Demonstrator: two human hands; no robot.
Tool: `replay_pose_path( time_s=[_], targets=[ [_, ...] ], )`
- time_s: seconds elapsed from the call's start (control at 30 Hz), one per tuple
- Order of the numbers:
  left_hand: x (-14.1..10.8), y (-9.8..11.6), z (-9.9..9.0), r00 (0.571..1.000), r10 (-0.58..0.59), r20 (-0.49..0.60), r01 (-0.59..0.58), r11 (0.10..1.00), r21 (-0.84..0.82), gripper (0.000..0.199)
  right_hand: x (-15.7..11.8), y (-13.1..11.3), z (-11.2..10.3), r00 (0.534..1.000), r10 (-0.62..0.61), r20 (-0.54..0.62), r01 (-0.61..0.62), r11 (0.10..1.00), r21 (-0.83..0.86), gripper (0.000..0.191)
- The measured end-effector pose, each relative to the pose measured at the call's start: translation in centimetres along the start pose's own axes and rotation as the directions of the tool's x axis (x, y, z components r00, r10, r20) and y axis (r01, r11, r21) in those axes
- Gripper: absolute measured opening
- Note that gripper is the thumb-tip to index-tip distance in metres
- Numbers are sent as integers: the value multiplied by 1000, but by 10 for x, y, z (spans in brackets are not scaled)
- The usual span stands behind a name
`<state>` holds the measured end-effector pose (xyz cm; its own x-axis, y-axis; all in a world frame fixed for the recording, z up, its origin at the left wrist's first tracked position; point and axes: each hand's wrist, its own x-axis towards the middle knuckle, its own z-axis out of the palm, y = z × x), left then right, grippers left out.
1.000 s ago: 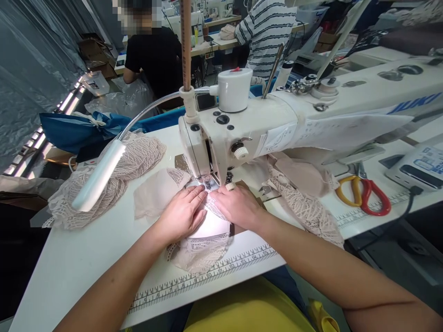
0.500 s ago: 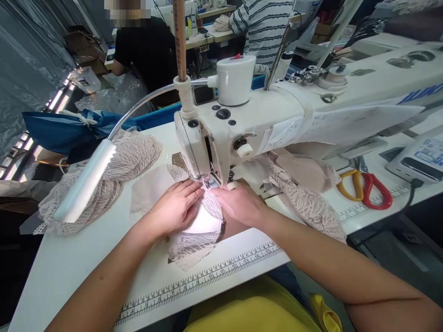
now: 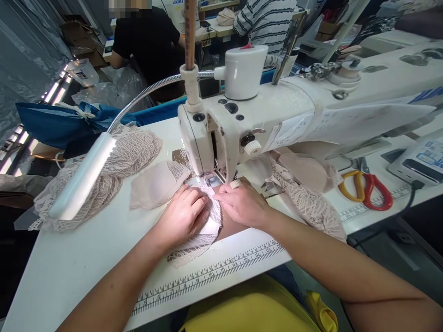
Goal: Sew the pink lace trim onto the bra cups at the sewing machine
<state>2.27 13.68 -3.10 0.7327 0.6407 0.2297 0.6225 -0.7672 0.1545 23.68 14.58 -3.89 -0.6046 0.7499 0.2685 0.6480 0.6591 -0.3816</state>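
Observation:
Beneath the needle of a white sewing machine [image 3: 194, 138] lies a beige lace piece [image 3: 199, 244], with a smooth pale layer over its middle. My left hand [image 3: 185, 212] rests on its left side, fingers bent and gripping the fabric. At the lace's right edge, near the presser foot [image 3: 206, 179], my right hand [image 3: 244, 203] pinches the fabric between thumb and forefinger. My fingers partly cover the stitching spot. A sheer beige piece with a lace corner [image 3: 152, 184] lies flat behind my left hand.
Stacked lace pieces [image 3: 131, 150] lie left under a bendable lamp [image 3: 81, 177]. More beige lace [image 3: 308, 203] and red-and-yellow-handled scissors [image 3: 377, 191] are at right. A printed ruler [image 3: 207, 274] runs along the front edge. Two people [image 3: 145, 50] work beyond the machine.
My left hand has shifted slightly toward me and its fingers have curled more. The lace piece has turned a little and now lies partly beneath that hand. My right hand stays by the presser foot.

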Motion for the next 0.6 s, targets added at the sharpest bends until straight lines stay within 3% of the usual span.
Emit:
replay_pose_path(
  time_s=[0.6],
  targets=[
    [-2,-7,4,999,-39,-16,37,995,-92,13,2,2,0,998,21,62,-18,999,-44,28]
  ],
)
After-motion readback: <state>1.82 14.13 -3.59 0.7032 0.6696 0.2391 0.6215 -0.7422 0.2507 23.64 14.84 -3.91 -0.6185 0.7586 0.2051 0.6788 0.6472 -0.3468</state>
